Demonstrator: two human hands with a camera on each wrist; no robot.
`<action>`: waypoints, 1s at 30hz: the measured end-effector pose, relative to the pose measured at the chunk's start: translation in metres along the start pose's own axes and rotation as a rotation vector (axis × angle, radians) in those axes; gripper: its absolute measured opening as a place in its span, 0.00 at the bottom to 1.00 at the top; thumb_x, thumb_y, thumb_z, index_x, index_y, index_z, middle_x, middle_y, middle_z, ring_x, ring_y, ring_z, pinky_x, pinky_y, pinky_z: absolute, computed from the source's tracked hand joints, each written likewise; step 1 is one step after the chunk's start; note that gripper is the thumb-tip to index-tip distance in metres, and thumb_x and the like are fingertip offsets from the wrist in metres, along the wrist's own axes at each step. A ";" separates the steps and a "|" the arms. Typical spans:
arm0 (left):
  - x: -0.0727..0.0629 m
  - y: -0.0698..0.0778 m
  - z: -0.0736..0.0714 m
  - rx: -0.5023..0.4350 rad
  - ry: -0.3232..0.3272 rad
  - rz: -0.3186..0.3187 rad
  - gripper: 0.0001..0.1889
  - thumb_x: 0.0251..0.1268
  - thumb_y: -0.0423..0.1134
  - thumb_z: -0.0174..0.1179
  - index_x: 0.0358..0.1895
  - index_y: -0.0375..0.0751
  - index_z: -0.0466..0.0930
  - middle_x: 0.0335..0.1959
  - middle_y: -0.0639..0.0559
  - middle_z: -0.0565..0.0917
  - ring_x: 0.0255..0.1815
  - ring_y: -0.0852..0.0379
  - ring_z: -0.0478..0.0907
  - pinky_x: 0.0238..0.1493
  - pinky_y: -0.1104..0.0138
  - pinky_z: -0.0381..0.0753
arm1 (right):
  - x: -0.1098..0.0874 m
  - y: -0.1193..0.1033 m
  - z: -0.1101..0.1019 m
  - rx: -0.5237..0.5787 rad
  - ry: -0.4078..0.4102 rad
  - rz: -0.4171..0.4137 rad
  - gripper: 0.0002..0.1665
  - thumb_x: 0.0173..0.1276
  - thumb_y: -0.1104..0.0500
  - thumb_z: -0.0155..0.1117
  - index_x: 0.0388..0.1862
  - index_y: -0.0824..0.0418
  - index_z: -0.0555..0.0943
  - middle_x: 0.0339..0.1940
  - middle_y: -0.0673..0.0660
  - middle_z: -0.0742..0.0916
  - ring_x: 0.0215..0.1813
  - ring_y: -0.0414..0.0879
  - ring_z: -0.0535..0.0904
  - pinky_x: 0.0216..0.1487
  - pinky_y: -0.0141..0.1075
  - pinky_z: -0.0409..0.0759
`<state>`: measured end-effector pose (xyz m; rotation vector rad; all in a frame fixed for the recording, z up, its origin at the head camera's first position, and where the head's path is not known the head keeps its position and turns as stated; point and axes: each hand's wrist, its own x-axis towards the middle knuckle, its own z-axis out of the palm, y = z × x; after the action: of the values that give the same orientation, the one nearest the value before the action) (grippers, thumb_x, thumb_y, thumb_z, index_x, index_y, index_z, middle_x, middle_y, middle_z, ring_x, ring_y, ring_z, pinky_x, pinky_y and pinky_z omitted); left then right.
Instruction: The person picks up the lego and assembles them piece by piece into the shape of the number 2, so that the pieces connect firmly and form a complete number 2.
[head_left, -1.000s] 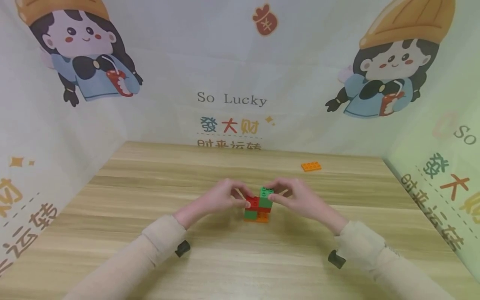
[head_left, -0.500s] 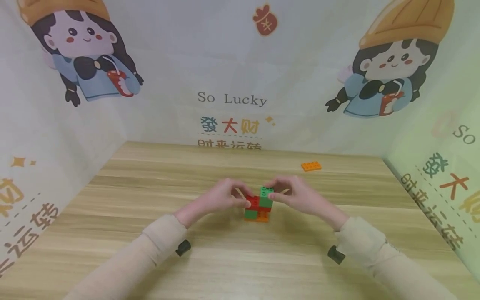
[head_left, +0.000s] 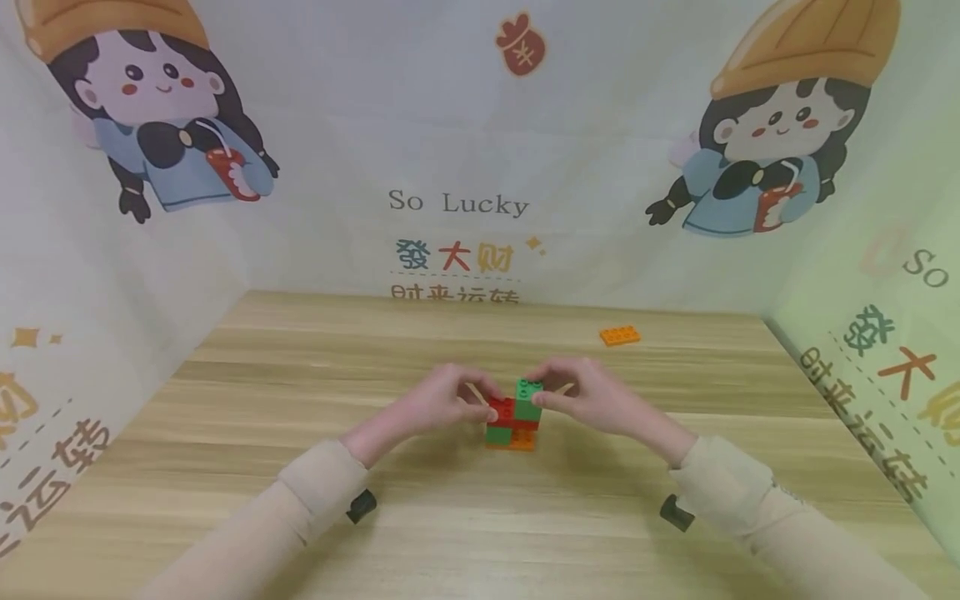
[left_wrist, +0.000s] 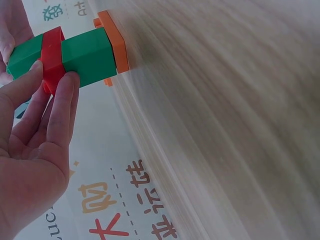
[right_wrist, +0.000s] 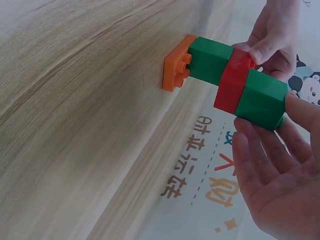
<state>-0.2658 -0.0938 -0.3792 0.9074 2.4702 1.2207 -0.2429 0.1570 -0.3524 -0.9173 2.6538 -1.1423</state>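
A small stack of toy building bricks stands on the table between both hands. Its base is a flat orange plate [head_left: 523, 445], with a lower green brick [left_wrist: 90, 55] on one half. Across that lies a red brick [right_wrist: 234, 82], which overhangs the plate's bare studs. An upper green brick [head_left: 528, 404] tops the red one on the right. My left hand [head_left: 448, 400] pinches the red brick at its left end, thumb in front and fingers behind. Thumb and fingers of my right hand [head_left: 588, 396] hold the upper green brick from the right.
A loose orange plate [head_left: 619, 335] lies at the back right of the wooden table [head_left: 420, 533]. Printed cloth [head_left: 330, 208] walls the table in at the back and both sides. Dark wrist devices [head_left: 677, 512] hang under the sleeves.
Both hands keep their holds and the stack looks the same. The whole head view has shifted slightly, with the scene a little lower and to the left.
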 end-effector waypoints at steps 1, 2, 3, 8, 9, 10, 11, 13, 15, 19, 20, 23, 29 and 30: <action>-0.001 0.001 0.000 -0.005 0.001 -0.003 0.12 0.59 0.33 0.69 0.46 0.38 0.85 0.43 0.44 0.87 0.37 0.55 0.86 0.40 0.69 0.86 | 0.000 0.000 0.000 -0.003 -0.002 -0.004 0.17 0.68 0.58 0.66 0.55 0.61 0.82 0.50 0.57 0.89 0.49 0.47 0.85 0.51 0.41 0.87; -0.001 0.001 -0.001 -0.007 0.001 -0.004 0.12 0.59 0.33 0.69 0.46 0.38 0.85 0.43 0.44 0.87 0.37 0.55 0.86 0.40 0.69 0.86 | 0.001 -0.001 0.000 -0.006 -0.006 -0.008 0.18 0.68 0.58 0.66 0.55 0.61 0.82 0.50 0.57 0.89 0.49 0.47 0.85 0.51 0.40 0.87; -0.002 0.001 -0.001 -0.005 0.001 -0.005 0.12 0.59 0.33 0.69 0.46 0.38 0.85 0.43 0.45 0.87 0.38 0.55 0.86 0.40 0.69 0.86 | 0.001 -0.001 -0.001 -0.012 -0.008 -0.011 0.18 0.68 0.58 0.66 0.55 0.61 0.82 0.50 0.57 0.89 0.49 0.47 0.85 0.50 0.40 0.87; -0.001 0.003 -0.001 0.013 -0.002 -0.003 0.13 0.59 0.34 0.69 0.47 0.39 0.85 0.44 0.45 0.88 0.38 0.56 0.86 0.40 0.70 0.86 | 0.001 -0.005 -0.002 -0.044 -0.020 -0.017 0.18 0.68 0.58 0.66 0.56 0.60 0.82 0.50 0.57 0.89 0.48 0.47 0.85 0.50 0.39 0.87; -0.001 0.002 -0.001 0.017 -0.002 -0.004 0.13 0.59 0.34 0.69 0.47 0.39 0.85 0.44 0.46 0.88 0.38 0.56 0.86 0.40 0.70 0.85 | 0.001 -0.005 -0.002 -0.051 -0.019 -0.017 0.18 0.68 0.58 0.66 0.56 0.60 0.82 0.50 0.57 0.89 0.48 0.47 0.85 0.49 0.38 0.87; -0.001 0.002 -0.001 0.018 -0.001 -0.005 0.13 0.59 0.34 0.69 0.47 0.39 0.85 0.44 0.46 0.88 0.38 0.56 0.86 0.40 0.70 0.85 | 0.000 -0.006 -0.002 -0.057 -0.019 -0.016 0.18 0.68 0.58 0.66 0.56 0.60 0.82 0.50 0.57 0.89 0.48 0.46 0.85 0.49 0.38 0.87; -0.001 0.002 -0.001 0.020 0.000 -0.004 0.13 0.59 0.33 0.69 0.47 0.39 0.85 0.44 0.46 0.88 0.38 0.57 0.86 0.40 0.70 0.86 | 0.000 -0.006 -0.002 -0.063 -0.017 -0.016 0.18 0.68 0.58 0.66 0.56 0.60 0.82 0.50 0.56 0.89 0.48 0.46 0.85 0.49 0.37 0.86; -0.001 0.002 0.000 0.019 0.003 -0.012 0.12 0.59 0.33 0.69 0.47 0.39 0.85 0.44 0.46 0.88 0.38 0.57 0.86 0.40 0.69 0.86 | 0.000 -0.007 -0.002 -0.075 -0.013 -0.020 0.18 0.68 0.58 0.66 0.56 0.59 0.82 0.49 0.56 0.89 0.48 0.46 0.85 0.49 0.36 0.86; -0.001 0.002 0.000 0.018 0.005 -0.022 0.12 0.59 0.33 0.69 0.47 0.40 0.85 0.44 0.47 0.88 0.37 0.58 0.86 0.39 0.69 0.85 | 0.000 -0.007 -0.002 -0.084 -0.009 -0.025 0.18 0.68 0.57 0.66 0.56 0.59 0.82 0.49 0.56 0.89 0.48 0.46 0.85 0.48 0.35 0.86; -0.001 0.001 0.000 0.016 0.003 -0.025 0.12 0.59 0.33 0.69 0.47 0.40 0.85 0.43 0.47 0.88 0.37 0.58 0.86 0.39 0.70 0.85 | 0.000 -0.006 -0.002 -0.091 -0.009 -0.034 0.18 0.69 0.56 0.66 0.56 0.59 0.81 0.49 0.56 0.89 0.48 0.45 0.85 0.48 0.34 0.86; -0.001 0.001 0.000 0.015 0.001 -0.024 0.12 0.59 0.34 0.69 0.47 0.40 0.85 0.43 0.47 0.88 0.37 0.58 0.86 0.39 0.70 0.85 | 0.000 -0.006 -0.002 -0.093 -0.012 -0.038 0.19 0.69 0.56 0.66 0.56 0.59 0.81 0.50 0.56 0.89 0.48 0.45 0.85 0.48 0.34 0.86; -0.001 0.000 0.000 0.005 -0.003 -0.016 0.12 0.59 0.34 0.69 0.47 0.39 0.85 0.44 0.45 0.88 0.37 0.58 0.86 0.39 0.70 0.85 | 0.001 -0.006 -0.004 -0.100 -0.028 -0.051 0.19 0.68 0.56 0.66 0.57 0.59 0.81 0.50 0.56 0.89 0.48 0.46 0.86 0.48 0.34 0.86; -0.001 -0.002 0.000 -0.003 -0.001 -0.017 0.12 0.59 0.34 0.69 0.47 0.40 0.85 0.43 0.46 0.87 0.37 0.58 0.86 0.39 0.70 0.85 | 0.003 -0.006 -0.010 -0.126 -0.056 -0.092 0.19 0.68 0.56 0.67 0.57 0.59 0.82 0.50 0.55 0.89 0.48 0.45 0.86 0.47 0.33 0.86; 0.000 -0.002 0.000 0.000 0.001 -0.018 0.12 0.59 0.34 0.69 0.47 0.40 0.85 0.43 0.47 0.87 0.37 0.59 0.86 0.39 0.70 0.85 | 0.004 -0.006 -0.011 -0.133 -0.053 -0.090 0.19 0.68 0.56 0.67 0.56 0.59 0.82 0.50 0.55 0.89 0.48 0.45 0.86 0.47 0.33 0.86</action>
<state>-0.2663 -0.0948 -0.3810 0.8836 2.4736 1.2153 -0.2465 0.1581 -0.3399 -1.0833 2.6975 -0.9537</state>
